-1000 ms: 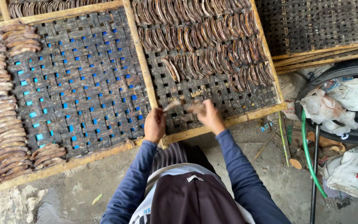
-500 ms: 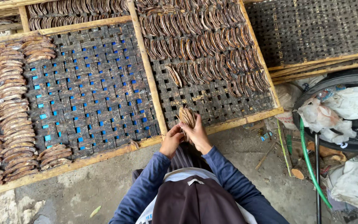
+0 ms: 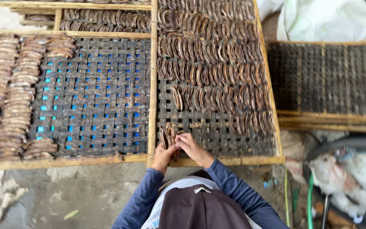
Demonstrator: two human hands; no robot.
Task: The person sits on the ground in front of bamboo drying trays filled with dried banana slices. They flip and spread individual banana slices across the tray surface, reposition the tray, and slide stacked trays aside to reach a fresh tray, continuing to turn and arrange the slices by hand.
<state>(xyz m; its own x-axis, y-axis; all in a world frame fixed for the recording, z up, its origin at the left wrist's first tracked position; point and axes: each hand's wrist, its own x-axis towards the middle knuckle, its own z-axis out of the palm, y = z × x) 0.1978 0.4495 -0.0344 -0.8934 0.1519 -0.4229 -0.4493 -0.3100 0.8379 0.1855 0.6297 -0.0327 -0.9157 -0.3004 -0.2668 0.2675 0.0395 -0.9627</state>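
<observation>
Bundle: a small stack of brown, curved dried strips [image 3: 167, 136], thin and crescent-shaped, stands on edge at lower centre of the frame, matching the rows already laid out.
Left hand: the left hand [image 3: 164, 156] is closed around the lower side of the stack, thumb pressed against it.
Right hand: the right hand [image 3: 193, 148] touches the stack from the right, fingers [image 3: 182, 138] curled over its top; whether it truly pinches a strip cannot be told.
Position: the stack sits just above both hands, over the bottom edge of the middle rack [image 3: 217, 131], a dark woven lattice in a pale wooden frame.
Filled rows: curved strips [image 3: 217, 51] cover the upper two thirds of that rack in tight overlapping rows; the last row ends short at its left end.
Open room: bare lattice remains in the lower band of the rack, directly ahead of the hands.
Left rack: the left rack [image 3: 98, 93], blue showing through its weave, carries columns of strips [image 3: 9, 93] only along its left side.
Edges: a wooden rail [image 3: 153, 85] divides the two racks just left of the hands; a bare dark rack [image 3: 331, 76] lies at the right.
Ground: grey concrete [image 3: 77, 191] at lower left; a white sack [image 3: 318, 17] at upper right.
</observation>
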